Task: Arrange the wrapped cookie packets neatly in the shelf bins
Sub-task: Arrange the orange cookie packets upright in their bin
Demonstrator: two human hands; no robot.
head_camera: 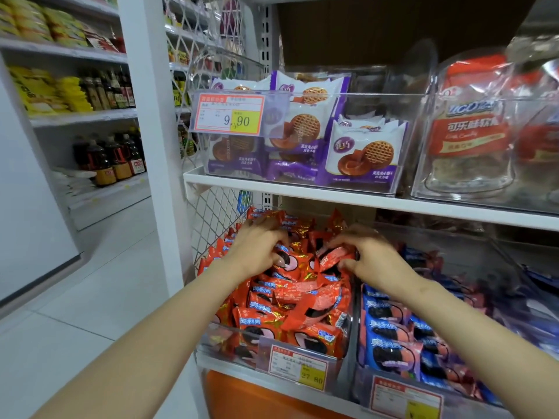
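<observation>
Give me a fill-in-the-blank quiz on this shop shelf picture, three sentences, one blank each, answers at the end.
1. The left hand and right hand both reach into the bin holding ____ cookie packets.
2. The neighbouring bin to its right holds packets wrapped mostly in ____.
3. The price tag on the upper shelf's bin shows 9.____.

Answers: red; blue; 90

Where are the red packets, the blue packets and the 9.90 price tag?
red packets (290,294): head view, on a wrapper mid-pile.
blue packets (382,325): head view, on a front wrapper.
9.90 price tag (230,114): head view, on the label's middle.
</observation>
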